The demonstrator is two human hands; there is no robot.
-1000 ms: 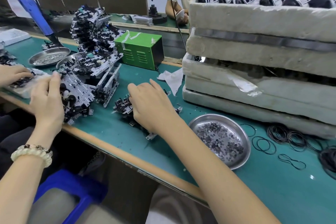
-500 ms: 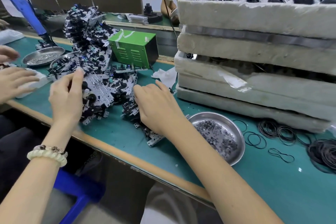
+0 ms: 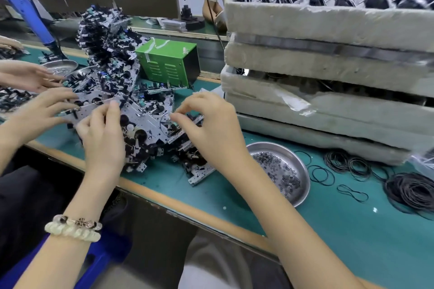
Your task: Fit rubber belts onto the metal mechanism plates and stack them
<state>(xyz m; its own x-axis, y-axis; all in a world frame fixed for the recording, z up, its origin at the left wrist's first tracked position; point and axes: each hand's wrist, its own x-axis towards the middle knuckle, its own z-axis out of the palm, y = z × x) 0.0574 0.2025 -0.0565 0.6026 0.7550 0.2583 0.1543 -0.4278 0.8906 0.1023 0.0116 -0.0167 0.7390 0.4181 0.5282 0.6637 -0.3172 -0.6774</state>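
Observation:
A tall heap of metal mechanism plates leans over, and several plates have slid down onto the green bench in front of me. My left hand, with a bead bracelet at the wrist, presses on these fallen plates and pinches one at its top edge. My right hand pinches the right edge of a tilted plate, beside a thin dark loop. Another plate lies flat on the bench under my right palm. Loose rubber belts and a thick bundle of belts lie at the right.
Another person's hands hold the heap from the left. A steel dish of small washers sits by my right wrist. A green box, stacked foam trays and a blue electric screwdriver stand behind.
The heap has tipped and slid toward me and to the right. My right hand rose off the flat plate to the fallen plates. My left hand moved right with the heap.

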